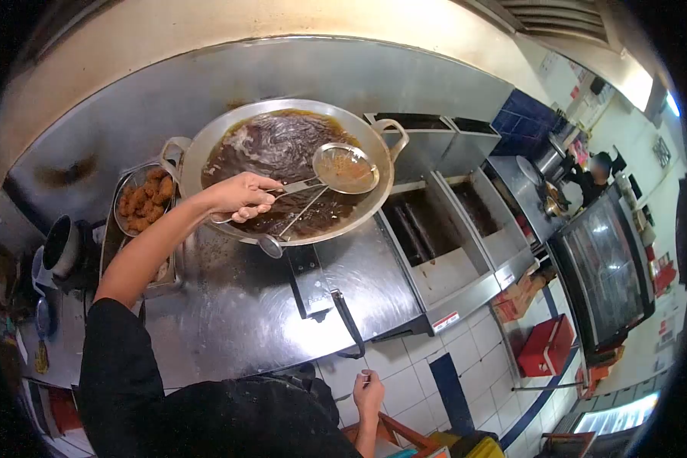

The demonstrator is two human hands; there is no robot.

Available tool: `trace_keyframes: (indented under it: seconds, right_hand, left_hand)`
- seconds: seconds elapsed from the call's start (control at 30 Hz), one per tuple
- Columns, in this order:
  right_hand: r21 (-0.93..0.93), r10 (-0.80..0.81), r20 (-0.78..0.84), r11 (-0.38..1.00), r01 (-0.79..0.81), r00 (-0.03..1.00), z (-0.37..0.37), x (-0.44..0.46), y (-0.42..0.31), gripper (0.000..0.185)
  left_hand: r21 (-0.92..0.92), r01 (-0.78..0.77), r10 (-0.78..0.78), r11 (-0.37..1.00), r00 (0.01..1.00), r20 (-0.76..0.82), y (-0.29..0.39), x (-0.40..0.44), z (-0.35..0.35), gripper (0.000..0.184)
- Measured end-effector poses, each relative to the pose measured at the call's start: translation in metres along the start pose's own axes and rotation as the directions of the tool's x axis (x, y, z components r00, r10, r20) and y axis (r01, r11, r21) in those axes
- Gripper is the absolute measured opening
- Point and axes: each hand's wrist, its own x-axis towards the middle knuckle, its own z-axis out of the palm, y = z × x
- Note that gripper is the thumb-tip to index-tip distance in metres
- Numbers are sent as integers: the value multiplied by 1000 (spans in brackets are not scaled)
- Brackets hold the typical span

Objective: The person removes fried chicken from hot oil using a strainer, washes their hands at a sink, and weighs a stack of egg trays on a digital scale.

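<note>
**Mesh skimmer over the wok**

The left hand grips the skimmer's handle, the natural hold; it looks light, stiff, perhaps greasy. The wok stands by the steel counter's back edge. The right hand, fingers curled, hangs past the front edge; whether it holds anything, I cannot tell. Fryer and tiled floor lie right.

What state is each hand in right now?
Left hand: closed, holding the round, silver metal mesh strainer by its handle.
Right hand: partly curled; can't tell whether it holds anything.
</note>
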Motion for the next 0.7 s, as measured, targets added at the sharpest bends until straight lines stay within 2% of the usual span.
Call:
trace_keyframes:
  seconds: [0.2, 0.27, 0.37, 0.47, 0.53, 0.6, 0.63, 0.7]
  right_hand:
    - [-33, -5, 43, 999, 6, 999, -4, 11, -23, 19]
    - [-126, -127, -29, 984, 122, 992, -4, 23, -44, 18]
    - [29, -309, -103, 949, 313, 946, -15, 50, -122, 15]
    - [57, -588, -187, 793, 607, 787, -25, 81, -219, 20]
    - [1, -783, -233, 593, 805, 577, -34, 98, -292, 28]
    - [-93, -896, -96, 442, 892, 433, -39, 108, -343, 45]
    - [-142, -915, -26, 401, 905, 402, -47, 106, -369, 50]
    - [-318, -933, 102, 297, 900, 344, -35, 116, -387, 44]
  left_hand:
    - [-42, -94, 91, 995, 994, -54, 12, -7, -19, 59]
    - [-26, -99, 95, 995, 988, -124, 15, -14, -27, 60]
    - [-24, -87, 81, 996, 981, -178, 13, -26, -39, 61]
    - [-7, -107, 102, 994, 968, -230, 7, -43, -49, 61]
    - [3, -98, 95, 995, 960, -264, 2, -53, -54, 61]
    - [14, -87, 87, 996, 948, -305, 0, -67, -57, 63]
    - [4, -90, 86, 996, 945, -316, -1, -73, -59, 63]
    - [36, -85, 93, 996, 939, -332, -7, -83, -62, 64]
